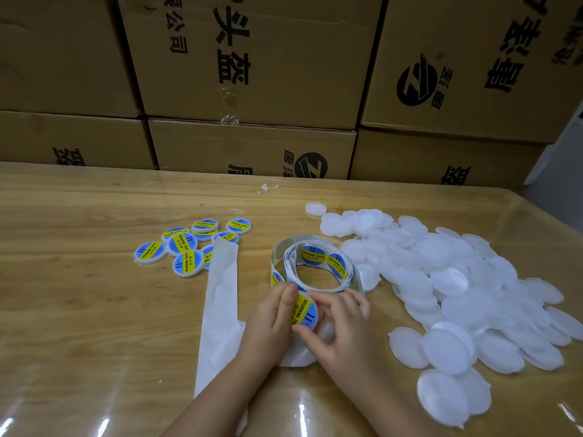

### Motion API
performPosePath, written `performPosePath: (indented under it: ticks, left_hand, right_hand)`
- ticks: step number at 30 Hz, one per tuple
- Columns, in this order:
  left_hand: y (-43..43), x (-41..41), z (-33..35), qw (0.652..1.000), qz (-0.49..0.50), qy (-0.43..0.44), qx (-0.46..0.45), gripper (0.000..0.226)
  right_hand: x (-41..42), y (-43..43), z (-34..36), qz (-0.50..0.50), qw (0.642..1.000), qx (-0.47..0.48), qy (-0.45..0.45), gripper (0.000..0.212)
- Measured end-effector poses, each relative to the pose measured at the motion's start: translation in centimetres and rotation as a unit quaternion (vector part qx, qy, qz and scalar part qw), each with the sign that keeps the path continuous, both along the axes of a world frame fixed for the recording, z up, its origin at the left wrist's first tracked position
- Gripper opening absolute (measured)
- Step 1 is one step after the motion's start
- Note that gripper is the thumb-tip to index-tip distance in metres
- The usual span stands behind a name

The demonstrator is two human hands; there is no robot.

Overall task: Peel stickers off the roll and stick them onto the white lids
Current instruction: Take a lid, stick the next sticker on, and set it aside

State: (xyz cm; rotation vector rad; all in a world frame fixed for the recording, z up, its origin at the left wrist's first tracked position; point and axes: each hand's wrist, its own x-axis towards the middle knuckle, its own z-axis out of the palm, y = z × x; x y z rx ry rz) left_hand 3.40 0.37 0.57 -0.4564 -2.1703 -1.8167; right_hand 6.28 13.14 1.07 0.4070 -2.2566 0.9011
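Pinching the sticker (304,312) with the left hand (271,320) and right hand (342,323), maybe risking it folding onto itself or going on crooked if a finger slips.

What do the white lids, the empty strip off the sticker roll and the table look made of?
White lids: probably thin plastic, milky and translucent, with moulded rims. Empty strip: seemingly coated backing paper, white, smooth. Table: wood-grain surface, glossy, reflecting light streaks; solid wood or laminate, I cannot tell.
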Motion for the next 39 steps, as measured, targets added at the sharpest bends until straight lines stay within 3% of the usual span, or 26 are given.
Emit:
performPosePath:
  ticks: [11,15,20,25,29,35,39]
  left_hand:
    - [0.22,-0.22,-0.40,1.000,-0.022,0.002,0.012,0.034]
    - [0.14,-0.16,-0.42,0.999,-0.026,0.007,-0.021,0.036]
    - [-0.17,-0.02,-0.40,0.998,-0.015,0.013,-0.059,0.030]
    - [0.02,0.49,-0.42,0.994,-0.017,0.001,-0.107,0.033]
    - [-0.05,0.44,-0.22,0.998,0.005,-0.009,-0.069,0.040]
    - [0.14,0.57,-0.10,0.999,-0.010,-0.016,-0.049,0.041]
    - [0.01,0.43,-0.34,0.998,-0.027,-0.020,-0.057,0.053]
  right_hand:
    - [-0.20,0.47,-0.15,0.001,1.000,-0.014,-0.001,0.025]
    - [-0.09,0.46,0.14,0.003,1.000,-0.024,0.003,0.014]
    - [-0.02,0.47,0.05,-0.012,0.999,-0.009,0.039,0.026]
    - [-0.02,0.83,0.11,-0.021,0.998,-0.049,0.015,0.020]
    - [-0.07,0.54,0.28,-0.006,1.000,-0.009,0.016,0.033]
    - [-0.23,0.68,0.16,-0.016,0.999,-0.009,0.051,0.027]
    - [-0.09,0.99,0.11,-0.020,0.998,-0.038,0.054,0.026]
